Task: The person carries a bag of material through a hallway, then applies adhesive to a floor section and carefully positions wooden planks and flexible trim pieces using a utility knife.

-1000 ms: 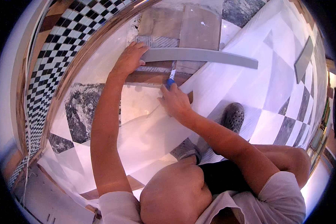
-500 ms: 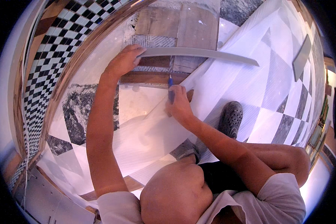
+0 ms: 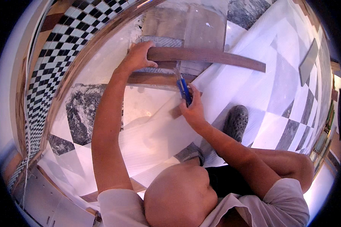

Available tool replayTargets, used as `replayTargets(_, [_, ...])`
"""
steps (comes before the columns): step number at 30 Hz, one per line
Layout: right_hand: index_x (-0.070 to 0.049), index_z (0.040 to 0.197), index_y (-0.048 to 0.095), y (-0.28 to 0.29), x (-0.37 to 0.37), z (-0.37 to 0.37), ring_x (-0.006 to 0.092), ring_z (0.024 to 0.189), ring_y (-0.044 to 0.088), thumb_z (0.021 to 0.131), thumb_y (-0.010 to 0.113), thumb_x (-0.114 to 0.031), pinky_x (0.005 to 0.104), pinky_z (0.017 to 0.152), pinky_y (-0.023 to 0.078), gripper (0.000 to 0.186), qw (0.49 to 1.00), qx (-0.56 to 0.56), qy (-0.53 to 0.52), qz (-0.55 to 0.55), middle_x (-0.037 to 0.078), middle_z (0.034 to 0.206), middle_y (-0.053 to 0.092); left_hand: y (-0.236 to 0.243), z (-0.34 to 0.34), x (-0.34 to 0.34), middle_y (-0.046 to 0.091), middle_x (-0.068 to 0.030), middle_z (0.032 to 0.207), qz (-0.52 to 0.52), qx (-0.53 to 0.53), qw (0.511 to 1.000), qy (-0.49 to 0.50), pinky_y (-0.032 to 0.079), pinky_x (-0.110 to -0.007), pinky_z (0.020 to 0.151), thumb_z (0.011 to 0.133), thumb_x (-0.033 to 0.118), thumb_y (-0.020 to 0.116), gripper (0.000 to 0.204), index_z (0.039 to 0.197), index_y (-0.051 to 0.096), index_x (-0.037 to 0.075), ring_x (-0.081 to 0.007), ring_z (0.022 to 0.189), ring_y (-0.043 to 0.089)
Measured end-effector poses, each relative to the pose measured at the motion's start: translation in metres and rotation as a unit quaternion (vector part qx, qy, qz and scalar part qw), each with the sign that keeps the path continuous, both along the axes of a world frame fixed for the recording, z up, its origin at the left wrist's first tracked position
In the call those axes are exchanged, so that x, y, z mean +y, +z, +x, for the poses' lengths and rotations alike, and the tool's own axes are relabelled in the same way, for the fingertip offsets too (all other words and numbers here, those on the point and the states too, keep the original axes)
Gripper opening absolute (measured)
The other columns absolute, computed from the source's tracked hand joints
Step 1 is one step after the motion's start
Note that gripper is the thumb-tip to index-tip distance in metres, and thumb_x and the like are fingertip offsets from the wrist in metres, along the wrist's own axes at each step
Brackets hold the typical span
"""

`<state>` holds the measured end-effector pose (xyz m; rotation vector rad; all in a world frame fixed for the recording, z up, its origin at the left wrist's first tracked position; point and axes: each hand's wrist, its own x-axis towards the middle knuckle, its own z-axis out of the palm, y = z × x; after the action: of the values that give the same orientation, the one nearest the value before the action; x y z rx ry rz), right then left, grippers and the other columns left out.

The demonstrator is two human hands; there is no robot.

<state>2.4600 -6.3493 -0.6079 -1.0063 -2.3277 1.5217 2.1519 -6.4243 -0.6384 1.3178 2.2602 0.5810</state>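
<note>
My left hand (image 3: 138,57) grips the left end of a long, narrow strip of wood-look flooring (image 3: 212,56), its brown face showing. The strip reaches to the right above the floor patch and droops at its far end. In my right hand (image 3: 194,109) is a blue utility knife (image 3: 183,90), its blade pointing away from me and toward the strip, apart from it. Beneath the strip, wood-look planks (image 3: 204,28) lie beside a patch of ridged adhesive (image 3: 166,41). A laid brown strip (image 3: 153,79) runs along the near side of that patch.
Thin white sheeting (image 3: 250,90) covers much of the black-and-white checkered floor. A small brown offcut (image 3: 175,112) lies by my right hand. A grey flat piece (image 3: 308,62) rests at the right. Checkered mosaic tiles (image 3: 51,68) with a wooden edge curve along the left.
The strip has been turned over from its grey underside to its brown face, still in my left hand. My right hand has shifted slightly right and nearer, and the knife is tilted differently.
</note>
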Motion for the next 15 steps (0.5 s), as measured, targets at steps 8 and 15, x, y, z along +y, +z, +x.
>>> replayTargets(8, [0.003,0.125,0.045,0.002,0.008,-0.003,0.045,0.109,0.05,0.087,0.058,-0.009,0.0502,0.095,0.041,0.043,0.993,-0.096,0.037,0.059,0.028,0.114,0.05,-0.019,0.013,-0.009,0.054,-0.0118,0.118,0.056,0.056,0.997,-0.019,0.043,-0.042,0.101,0.059,0.023,0.09,0.069,0.122,0.064,0.013,-0.0331,0.117,0.051])
replayTargets(15, [0.006,0.127,0.038,-0.004,0.017,-0.034,0.0526,0.085,0.061,0.091,0.056,-0.013,0.0565,0.076,0.047,0.045,0.991,-0.123,0.012,0.056,0.031,0.092,0.061,-0.009,0.012,-0.017,0.052,-0.0091,0.126,0.038,0.003,0.999,-0.001,0.037,-0.044,0.107,0.063,0.02,0.088,0.065,0.124,0.065,0.013,-0.0319,0.122,0.047])
